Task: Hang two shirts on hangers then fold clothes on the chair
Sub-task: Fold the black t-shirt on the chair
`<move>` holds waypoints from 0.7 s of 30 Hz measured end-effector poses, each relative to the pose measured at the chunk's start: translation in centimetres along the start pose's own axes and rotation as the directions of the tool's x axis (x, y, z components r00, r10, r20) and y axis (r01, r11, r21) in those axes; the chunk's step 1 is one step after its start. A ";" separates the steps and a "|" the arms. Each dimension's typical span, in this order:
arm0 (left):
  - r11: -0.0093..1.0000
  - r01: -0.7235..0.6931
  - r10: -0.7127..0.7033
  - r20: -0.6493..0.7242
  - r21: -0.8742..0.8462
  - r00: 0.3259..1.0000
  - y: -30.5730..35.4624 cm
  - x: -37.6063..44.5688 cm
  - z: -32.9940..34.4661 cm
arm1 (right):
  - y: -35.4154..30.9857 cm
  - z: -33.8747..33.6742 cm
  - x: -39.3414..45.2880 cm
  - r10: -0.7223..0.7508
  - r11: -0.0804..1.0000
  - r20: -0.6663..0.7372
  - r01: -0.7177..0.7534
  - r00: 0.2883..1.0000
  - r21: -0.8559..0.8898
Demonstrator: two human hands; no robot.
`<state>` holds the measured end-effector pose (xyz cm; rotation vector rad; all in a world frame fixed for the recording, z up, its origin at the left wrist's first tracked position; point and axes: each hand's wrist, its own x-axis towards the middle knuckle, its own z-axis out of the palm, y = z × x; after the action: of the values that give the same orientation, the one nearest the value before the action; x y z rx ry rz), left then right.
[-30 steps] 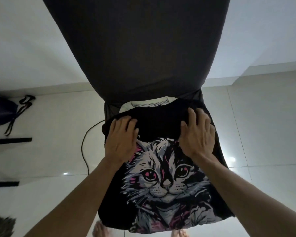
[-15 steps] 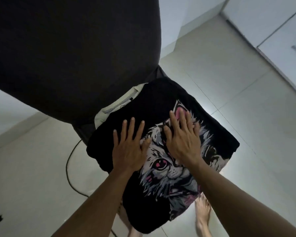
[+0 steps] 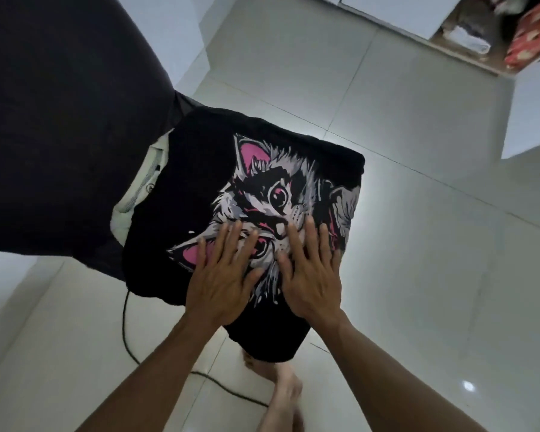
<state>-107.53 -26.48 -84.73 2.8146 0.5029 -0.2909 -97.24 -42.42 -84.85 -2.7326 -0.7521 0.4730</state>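
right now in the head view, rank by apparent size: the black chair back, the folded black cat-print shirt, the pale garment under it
1. black chair back, though nearest the camera
2. folded black cat-print shirt
3. pale garment, mostly hidden

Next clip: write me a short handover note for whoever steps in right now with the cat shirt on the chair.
Left hand: open, fingers flat, pressing the black cat-print shirt.
Right hand: open, flat on the same shirt, beside the left.
The shirt lies folded on the chair seat, on top of a pale folded garment by the chair back.
Done: this shirt looks folded and stacked.
Left: no hangers in view, so hanging cannot be confirmed; check for any unfolded clothes.
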 end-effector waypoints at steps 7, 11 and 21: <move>0.994 -0.075 0.071 0.044 0.083 0.996 1.7 -4.2 0.3 | 2.4 0.7 -9.1 0.031 0.996 0.144 -0.042 0.989 0.077; 0.985 -0.170 0.170 -0.011 0.033 0.985 2.9 -9.8 1.1 | 2.0 2.3 -15.0 0.054 0.982 0.117 -0.074 0.992 0.176; 0.916 -0.279 0.372 -0.353 0.288 0.858 2.8 -13.2 5.8 | -1.1 7.7 -18.0 0.102 0.974 -0.224 -0.051 0.969 0.222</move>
<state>-119.48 -34.81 -86.41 3.1264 0.0526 0.3327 -115.23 -49.81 -87.19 -2.5611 -0.5048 0.2251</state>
